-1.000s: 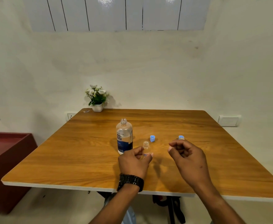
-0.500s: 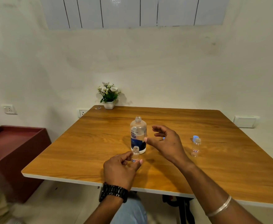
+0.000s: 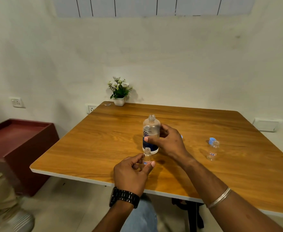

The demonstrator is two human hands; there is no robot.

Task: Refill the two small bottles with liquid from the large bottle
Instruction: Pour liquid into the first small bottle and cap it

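Note:
The large clear bottle (image 3: 151,129) with a dark blue label stands uncapped near the middle of the wooden table (image 3: 104,141). My right hand (image 3: 169,141) wraps round its body, thumb across the front. In front of it, one small clear bottle (image 3: 147,155) stands open-necked, pinched between the thumb and fingers of my left hand (image 3: 132,174). The second small bottle (image 3: 213,150) stands alone to the right with a blue cap (image 3: 211,140) just behind it. A sliver of another blue cap (image 3: 181,136) peeks out behind my right hand.
A small potted plant (image 3: 119,92) sits at the table's far edge by the wall. A dark red cabinet (image 3: 18,143) stands left of the table. Another person's leg and shoe (image 3: 6,213) are at the lower left.
My right hand has travelled left from the table's right side and closed round the large bottle. The left hand keeps holding the small bottle. The camera view has shifted left.

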